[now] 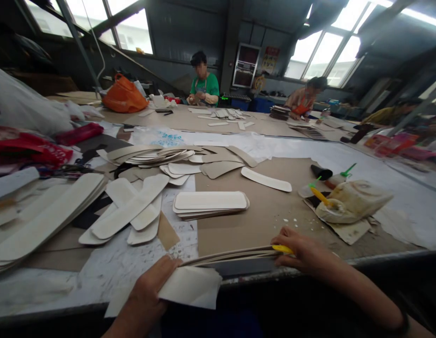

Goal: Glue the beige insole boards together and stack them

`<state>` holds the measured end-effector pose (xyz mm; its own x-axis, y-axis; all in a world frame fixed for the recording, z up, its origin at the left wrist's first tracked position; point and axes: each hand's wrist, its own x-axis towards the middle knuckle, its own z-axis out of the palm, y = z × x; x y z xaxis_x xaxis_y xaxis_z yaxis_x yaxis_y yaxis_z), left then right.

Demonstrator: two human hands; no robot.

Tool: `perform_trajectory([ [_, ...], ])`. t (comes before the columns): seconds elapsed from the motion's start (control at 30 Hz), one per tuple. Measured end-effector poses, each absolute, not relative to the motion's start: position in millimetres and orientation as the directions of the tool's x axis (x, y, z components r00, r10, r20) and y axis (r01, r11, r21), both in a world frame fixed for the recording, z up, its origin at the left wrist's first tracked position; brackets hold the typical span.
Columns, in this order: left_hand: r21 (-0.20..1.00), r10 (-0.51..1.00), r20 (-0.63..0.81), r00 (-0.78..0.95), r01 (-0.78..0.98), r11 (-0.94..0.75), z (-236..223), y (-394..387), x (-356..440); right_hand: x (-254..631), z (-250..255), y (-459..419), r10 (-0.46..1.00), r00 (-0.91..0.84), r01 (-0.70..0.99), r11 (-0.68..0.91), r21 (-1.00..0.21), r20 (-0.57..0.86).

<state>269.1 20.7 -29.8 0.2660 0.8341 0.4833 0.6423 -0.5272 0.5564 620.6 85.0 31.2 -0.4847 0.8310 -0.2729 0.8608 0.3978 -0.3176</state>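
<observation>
At the table's front edge, my left hand point(149, 292) is closed on the left end of a stack of long thin board strips point(235, 254), seen edge-on. Pale sheets point(193, 285) hang out beside that hand over the edge. My right hand point(298, 249) is closed at the stack's right end, pinching a small flat yellow tool point(282, 249) whose full shape is hidden by the fingers. Just beyond, a neat pile of white rounded-end strips point(210, 202) lies on a brown board point(225, 230).
Loose white strips point(133, 211) are heaped on the left. A glue-stained plastic container point(360, 199) with a yellow handle point(321, 196) and green-tipped bottles point(340, 177) stand on the right. One curved white strip point(266, 180) lies beyond. Co-workers point(205, 87) sit across the table.
</observation>
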Motion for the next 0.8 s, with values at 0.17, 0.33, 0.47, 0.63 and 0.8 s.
perform_trajectory([
  [0.17,0.583,0.850,0.444,0.285,0.629,-0.515,-43,15,261,621,5,70,0.857,-0.458,0.855,0.353,-0.379,-0.235],
  [0.33,0.890,0.990,-0.140,0.032,0.442,0.112,-35,36,269,612,14,92,0.897,-0.393,0.850,0.271,-0.451,-0.201],
  [0.47,0.876,0.882,-0.471,-0.010,0.116,0.469,-30,53,283,608,7,122,0.912,-0.321,0.865,0.173,-0.470,-0.256],
  [0.63,0.847,0.848,-0.526,0.061,0.125,0.516,-32,55,286,607,-2,127,0.970,-0.240,0.946,0.227,-0.230,-0.030],
  [0.8,0.856,0.847,-0.518,0.118,0.064,0.514,-23,50,280,593,39,99,0.970,-0.127,0.920,0.194,-0.340,0.210],
])
